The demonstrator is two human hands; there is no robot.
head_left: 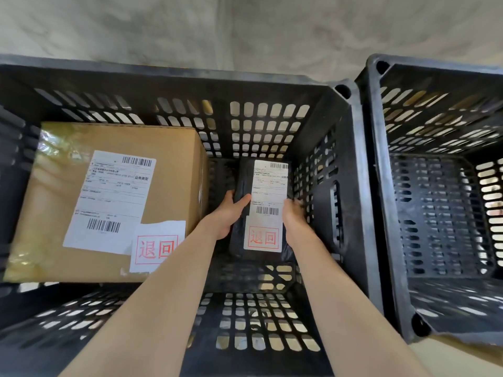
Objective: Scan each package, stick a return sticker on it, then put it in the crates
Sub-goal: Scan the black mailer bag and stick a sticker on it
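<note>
Black slotted plastic crate [343,148], the big one under me, is my landmark; everything below is placed against it. A second black slotted plastic crate [381,186] stands touching its right wall, and I see nothing lying in the part of it I can see.

Inside the landmark crate, against its left wall: a large brown cardboard box [174,170] with a white shipping label and a red-printed return sticker [156,247] at its near corner. One edge of that sticker looks lifted.

In the crate's right half, low between the cardboard box and the right wall: a slim black plastic-wrapped package [239,186], white label up, its own red return sticker [263,237] already on the near end.

My left hand [227,213] grips the package's left edge, thumb over the top. My right hand [295,216] holds the right edge, fingers curled round it, though that hand is blurred.

Judgement: placing step, nearly done. Risks from here: the slick wrap sliding out of my hold if one hand lets go first, landing label-down; knuckles catching the slotted right wall in the tight gap; the package wedging on edge against the box.
</note>
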